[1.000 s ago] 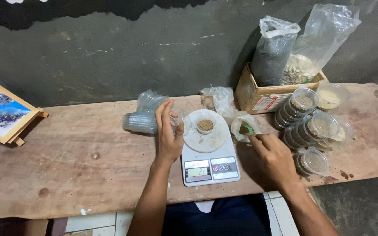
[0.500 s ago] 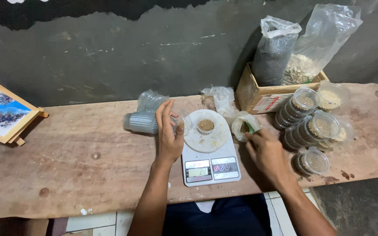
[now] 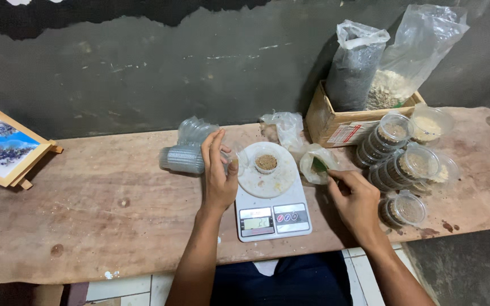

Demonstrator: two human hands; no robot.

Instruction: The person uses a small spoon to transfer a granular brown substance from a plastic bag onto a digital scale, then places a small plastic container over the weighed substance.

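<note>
Probably a small packing workshop (rough plank bench (image 3: 86, 226), scale (image 3: 273, 218), sacks (image 3: 355, 68)).

Left of the kitchen scale (image 3: 272, 204), past the stack of clear cups (image 3: 184, 159), the wooden tabletop (image 3: 97, 215) lies bare as far as the framed picture (image 3: 4, 145). Right of the scale, stacked lidded containers (image 3: 404, 167) crowd the surface. Behind the scale, plastic bags (image 3: 290, 127) and a cardboard box (image 3: 341, 122) block the wall side.

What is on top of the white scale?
A small clear cup with brown grainy stuff stands on the round plate of the scale. The left hand touches the plate's left edge. The cup's bottom and the plate under it are covered.
</note>
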